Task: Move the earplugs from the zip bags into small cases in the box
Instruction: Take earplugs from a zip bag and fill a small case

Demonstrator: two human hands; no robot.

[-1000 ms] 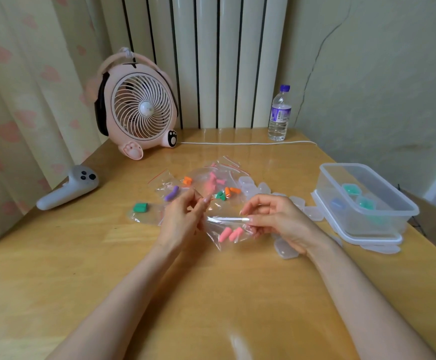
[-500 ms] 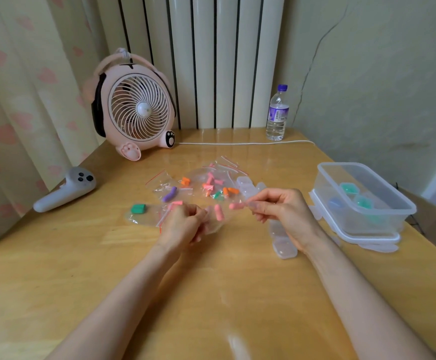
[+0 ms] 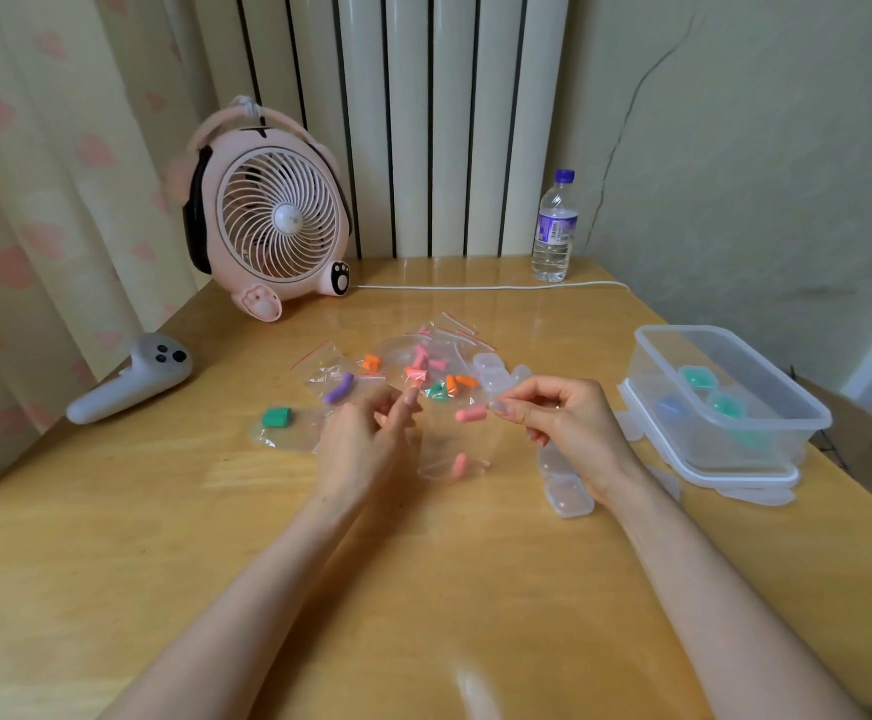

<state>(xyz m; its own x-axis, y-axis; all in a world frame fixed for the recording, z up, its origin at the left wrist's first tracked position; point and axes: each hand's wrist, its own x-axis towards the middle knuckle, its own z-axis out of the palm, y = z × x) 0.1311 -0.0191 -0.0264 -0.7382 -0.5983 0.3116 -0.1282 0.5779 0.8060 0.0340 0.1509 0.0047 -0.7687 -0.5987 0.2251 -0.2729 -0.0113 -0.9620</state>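
Controller (image 3: 127, 379): it is lying at 9 o'clock on the surface (image 3: 423, 589).
Green earplug (image 3: 276, 417): it is lying in a flat bag at 9 o'clock from our left hand.
Left hand (image 3: 366, 444): we are holding it with fingers loosely curled, beside the zip bag; we cannot tell whether it is gripping it.
Zip bag (image 3: 444, 449): it is sitting between our hands, with a second pink earplug (image 3: 458, 465) lying at its bottom.
Right hand (image 3: 569, 428): we are pinching a pink earplug (image 3: 471, 414) between thumb and forefinger, the plug pointing toward 9 o'clock, outside the zip bag.
Small cases (image 3: 566, 493): they are lying at 6 o'clock from our right hand.
Box (image 3: 787, 407): it is standing at 3 o'clock, holding teal and blue cases.
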